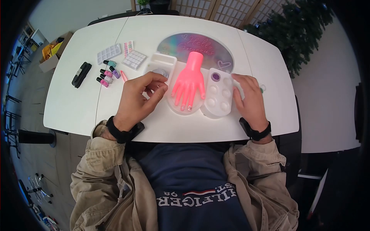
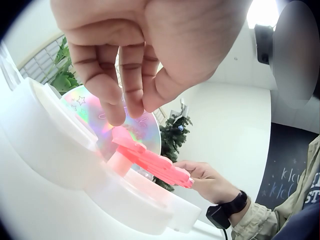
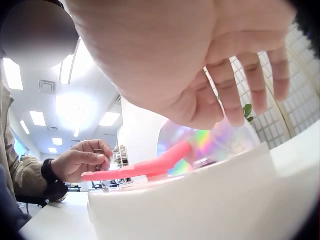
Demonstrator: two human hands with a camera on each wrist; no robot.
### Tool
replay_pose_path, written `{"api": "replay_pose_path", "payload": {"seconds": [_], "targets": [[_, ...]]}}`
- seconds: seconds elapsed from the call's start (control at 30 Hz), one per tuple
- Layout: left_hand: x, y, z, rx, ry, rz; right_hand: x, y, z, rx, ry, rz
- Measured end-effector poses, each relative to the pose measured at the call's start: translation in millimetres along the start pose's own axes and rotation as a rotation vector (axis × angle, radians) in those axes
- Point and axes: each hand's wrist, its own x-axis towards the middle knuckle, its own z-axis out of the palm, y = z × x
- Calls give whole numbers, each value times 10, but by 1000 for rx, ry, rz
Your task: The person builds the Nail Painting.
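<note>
A pink model hand (image 1: 189, 82), with decoration on some of its nails, lies fingers toward me on a white nail station (image 1: 175, 109). To its left, over the station's side tray (image 1: 163, 58), hovers my left hand (image 1: 140, 92); its fingers bend loosely, the thumb is close to the fingertips, and no object shows between them. My right hand (image 1: 249, 94) is beside the white tray with round wells (image 1: 219, 109), fingers mostly straight and holding nothing. One well contains a small pot of purple glitter (image 1: 216, 77). Behind the model hand stands an iridescent "Hello Gorgeous" panel (image 1: 167, 45).
Nail polish bottles (image 1: 115, 72), a pink tool (image 1: 123, 76), compartment boxes (image 1: 134, 60), a sheet of colored nail stickers (image 1: 128, 47) and a black stapler (image 1: 81, 74) lie on the table's left. A small green item (image 1: 263, 88) sits right of my right hand.
</note>
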Motion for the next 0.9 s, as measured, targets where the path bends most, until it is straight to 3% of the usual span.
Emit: {"api": "replay_pose_path", "payload": {"seconds": [0.3,0.4,0.6,0.9], "targets": [[-10,-9,-1,2,-4,6,-296,594,-199,-220,79,487],[-7,-10,4,-2,-9,-5,-295,587,-198,-317,-37,615],[-7,-10,11,0,-8,-4,-364,828,-79,-478,-153,652],[-5,-4,13,-8,-24,-8,-386,916,1,-360,-181,621]]}}
